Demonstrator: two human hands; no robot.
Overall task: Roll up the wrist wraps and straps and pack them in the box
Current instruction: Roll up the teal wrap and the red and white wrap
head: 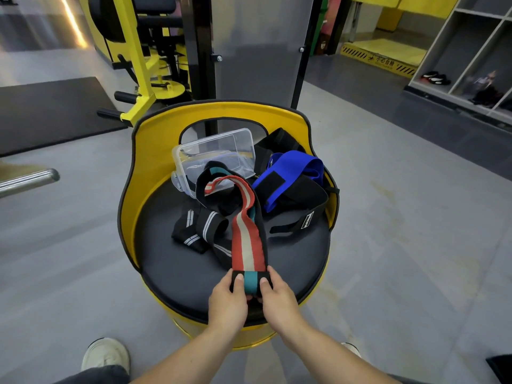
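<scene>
Pinching the rolled end of the striped wrap [247, 239], both hands sit at the near edge of the yellow drum seat [155, 151]. L hand [227, 300] grip: thumb + fingers curled on the roll's left side. Black wraps w/ white stripes [198, 227] lie loose on the black cushion, left of the striped wrap's tail, which runs up toward the clear box [214, 153] at the back. R hand [278, 300] grip: pinching the roll's right side. Blue strap [293, 169] + black straps [302, 200] piled just right of the box.
</scene>
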